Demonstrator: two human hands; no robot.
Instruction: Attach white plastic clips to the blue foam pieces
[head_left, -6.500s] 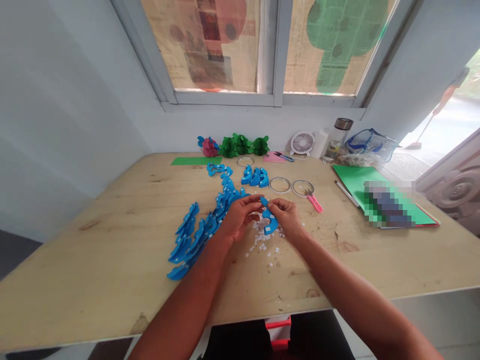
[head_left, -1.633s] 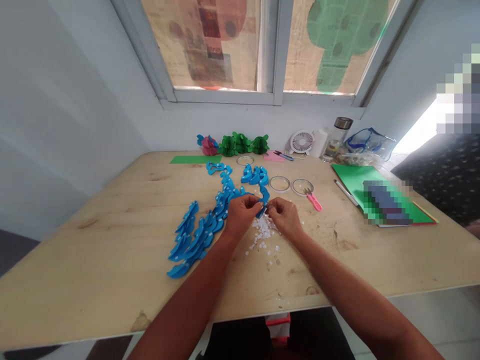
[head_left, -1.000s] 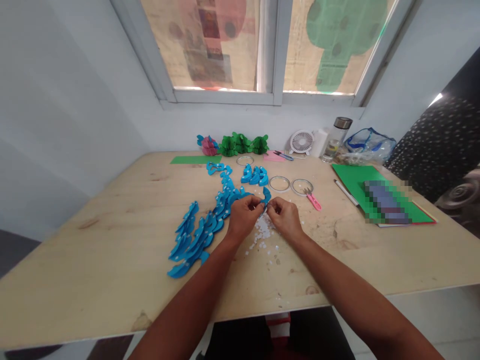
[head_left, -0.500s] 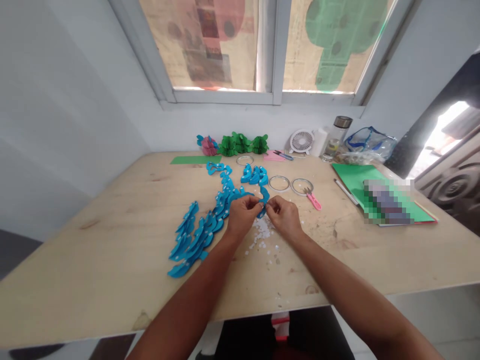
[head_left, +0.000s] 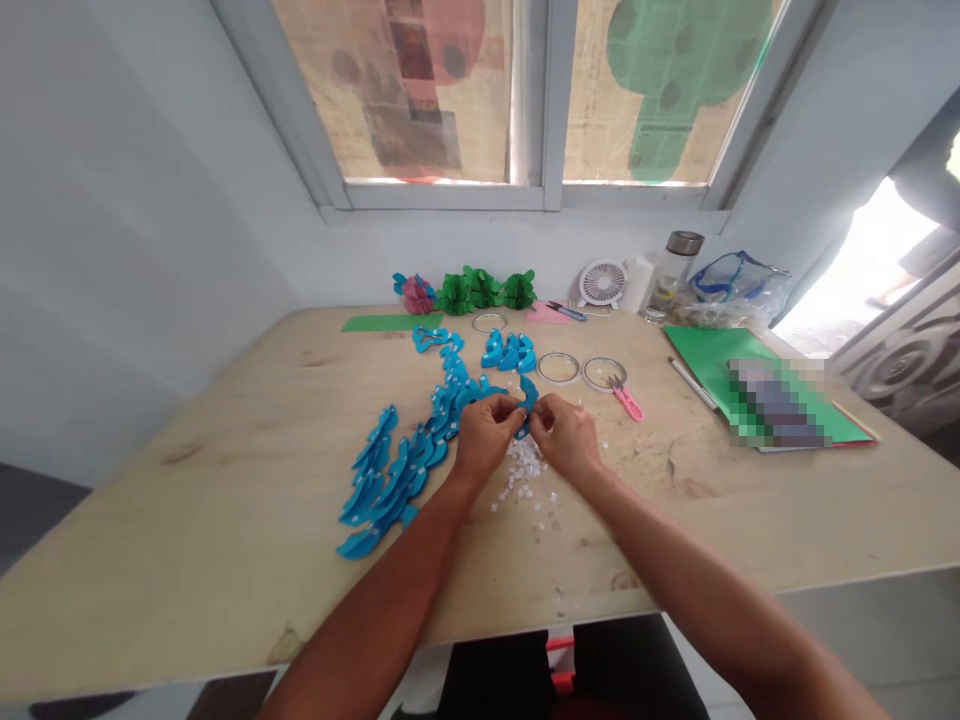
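Observation:
Between my hands is a curved blue paper cutout. My left hand pinches its left edge with thumb and forefinger. From the right, my right hand has its fingertips pressed together at the same piece's lower edge; whether a small white bit is in them is too small to tell. Many similar blue paper pieces with white dots lie in overlapping rows to the left of my left hand. A smaller row of blue cutouts lies just beyond my hands. Small white paper bits are scattered beneath them.
Right of the blue rows lie tape rings and pink-handled snips. Along the back stand green paper decorations, a small white fan and a glass bottle. Green sheets and a pen lie at right.
My right hand has shifted slightly left, closer against the blue cutout. My left hand keeps its pinch in nearly the same place. The view has moved very slightly.

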